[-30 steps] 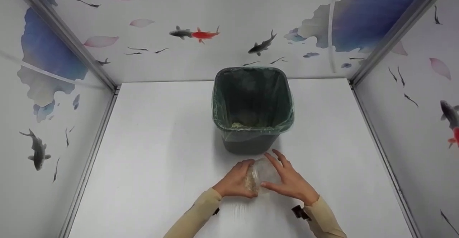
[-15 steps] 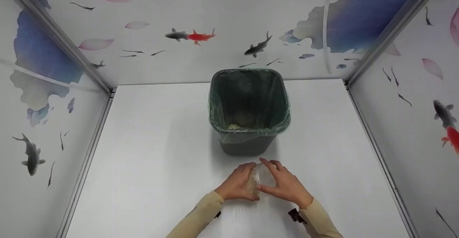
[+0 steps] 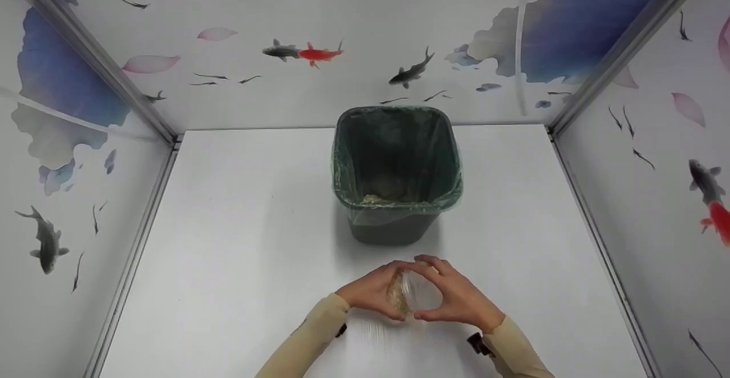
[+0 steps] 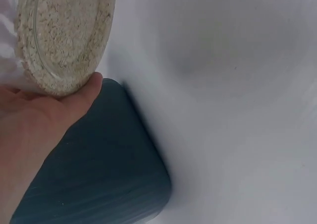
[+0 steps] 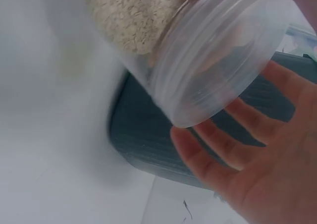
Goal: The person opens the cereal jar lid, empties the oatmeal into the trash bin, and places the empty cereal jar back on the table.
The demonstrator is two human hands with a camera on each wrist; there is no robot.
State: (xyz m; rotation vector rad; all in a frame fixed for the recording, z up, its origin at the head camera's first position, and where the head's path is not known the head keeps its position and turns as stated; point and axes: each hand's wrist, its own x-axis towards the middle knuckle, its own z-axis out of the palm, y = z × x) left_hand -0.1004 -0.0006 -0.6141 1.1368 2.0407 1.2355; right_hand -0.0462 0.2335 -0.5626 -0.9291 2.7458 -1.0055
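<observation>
Left grip [image 3: 370, 289] is clasping the closed base end of a clear plastic screw-top jar [image 3: 398, 292], thumb near side, fingers far side. Right grip [image 3: 459, 292] is arching round the clear ridged end [image 5: 198, 55], fingers spread, fingertips at the rim, thumb opposite; can't tell how hard it's pressing, or whether that end is a lid or the bare neck. Jar is lying sideways between both grips, pale oat-like flakes [image 4: 69, 26] sitting toward the left one. Left is probably bracing the body so right can work the ridged end. Dark plastic waste bin [image 3: 393, 228] is standing on the desk [image 3: 245, 207] just beyond the grips; green liner [image 3: 347, 184] is lapping over its rim, probably keeping walls clean. Not seeing any brands, labels or readable writing.
</observation>
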